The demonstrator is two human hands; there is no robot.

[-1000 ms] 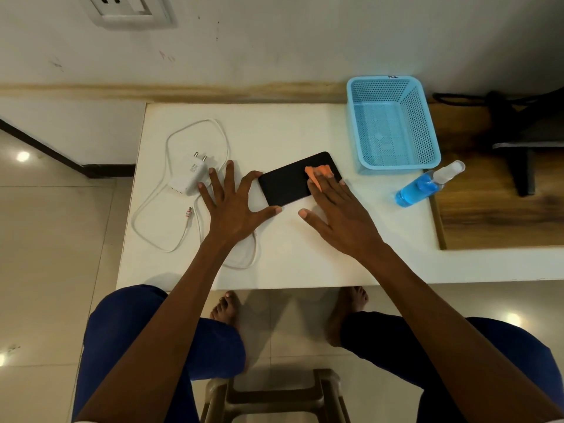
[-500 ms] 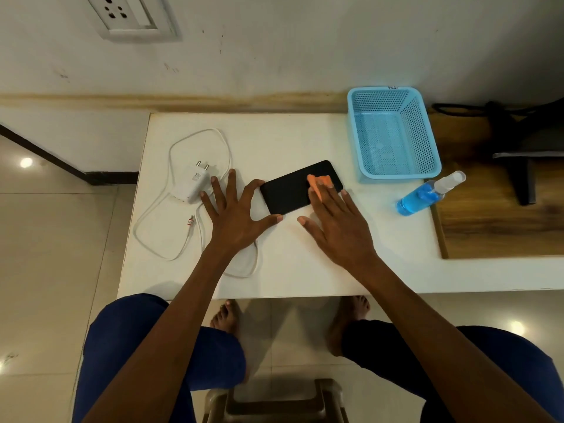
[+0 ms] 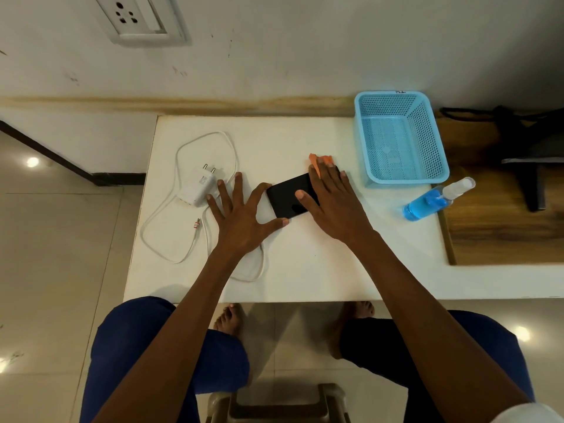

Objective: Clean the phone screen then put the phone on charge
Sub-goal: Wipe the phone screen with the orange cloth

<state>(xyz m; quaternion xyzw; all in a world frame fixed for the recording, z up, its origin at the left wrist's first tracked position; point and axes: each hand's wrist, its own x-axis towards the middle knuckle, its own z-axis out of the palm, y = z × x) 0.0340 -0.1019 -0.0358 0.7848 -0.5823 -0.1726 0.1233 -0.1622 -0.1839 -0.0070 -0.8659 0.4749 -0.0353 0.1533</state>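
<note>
A black phone (image 3: pixel 287 198) lies flat, screen up, on the white table (image 3: pixel 305 270). My left hand (image 3: pixel 244 218) rests flat with fingers spread, its thumb and forefinger bracketing the phone's left end. My right hand (image 3: pixel 332 203) lies flat over the phone's right half and presses an orange cloth (image 3: pixel 320 161) under its fingertips; the cloth sticks out past the phone's far end. A white charger plug (image 3: pixel 198 186) with its looped white cable (image 3: pixel 183 148) lies left of my left hand.
A wall socket (image 3: pixel 137 18) sits on the wall at upper left. A light blue mesh basket (image 3: pixel 399 175) stands at the table's back right. A blue spray bottle (image 3: pixel 433 201) lies beside it, next to a wooden board (image 3: pixel 503 233).
My right hand has slid the orange cloth along the screen toward the phone's far right end, and it now covers more of the phone. My left hand has stayed in place.
</note>
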